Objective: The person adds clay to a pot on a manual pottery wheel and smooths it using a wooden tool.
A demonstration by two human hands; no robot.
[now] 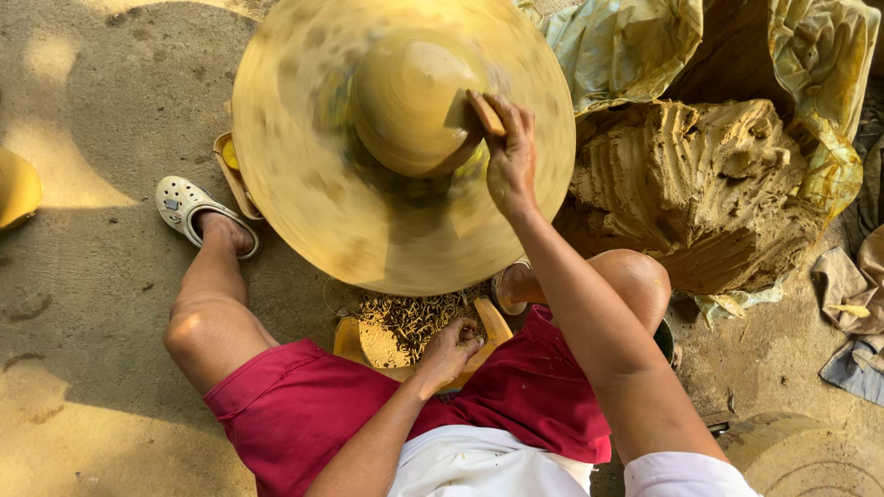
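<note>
View: looking straight down from the head onto a seated person's lap, legs and a potter's wheel on a dirt floor (83, 304).

Wheel: large round disc (304, 193), clay-coloured, blurred as if spinning, between the spread knees.

Pot: rounded clay pot (405, 97) at the middle of the wheel, smooth, also blurred.

Right hand: right hand (509, 156) stretched out over the wheel, fingers closed around a small flat wooden tool (486, 112), its edge pressed against the right side of the pot.

Left hand: left hand (448, 350) low near the lap, fingers curled loosely into a heap of clay shavings (410, 317); impossible to tell whether anything is actually gripped.

Tray: yellow tray (350, 340) under the shavings, just below the wheel's near edge, partly hidden by the left hand.

Clay supply: big rough lump of raw clay (700, 184) to the right of the wheel, scored with grooves, lying on crumpled yellowish plastic sheeting (626, 37).

Clothing: red shorts (313, 405), white top at the bottom edge, pale perforated clog (184, 204) on the left foot beside the wheel.

Surroundings: yellow rounded object (17, 189) at the far left edge, cut off; stained rags (852, 285) on the floor at the far right.
</note>
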